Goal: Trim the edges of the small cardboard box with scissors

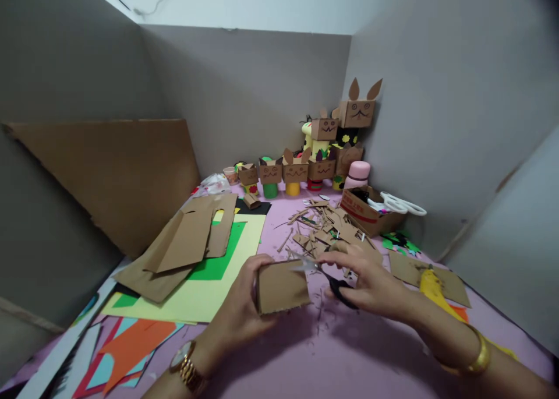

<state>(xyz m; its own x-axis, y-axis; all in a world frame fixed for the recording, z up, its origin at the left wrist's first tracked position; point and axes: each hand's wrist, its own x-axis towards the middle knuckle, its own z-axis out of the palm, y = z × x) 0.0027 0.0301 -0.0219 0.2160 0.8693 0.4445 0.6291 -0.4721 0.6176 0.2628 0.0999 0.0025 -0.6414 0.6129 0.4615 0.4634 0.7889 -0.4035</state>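
Observation:
My left hand [248,291] grips a small cardboard box [283,287] by its left side, above the pink tabletop. The box's flat brown face is turned up and its near edge looks ragged. In my right hand [371,279] is a pair of scissors [336,285] with black handles, my fingers in the loops. Their blades [305,264] are parted and lie at the box's upper right edge. Whether the blades touch the cardboard I cannot tell.
Cardboard scraps [325,230] lie heaped beyond my hands. Cardboard sheets [183,242] rest on yellow and green paper [209,297] at left. Cardboard animal figures [296,170] line the back, beside a pink bottle [358,173]. At right are a tool box [364,212] and a yellow banana-shaped thing [432,285].

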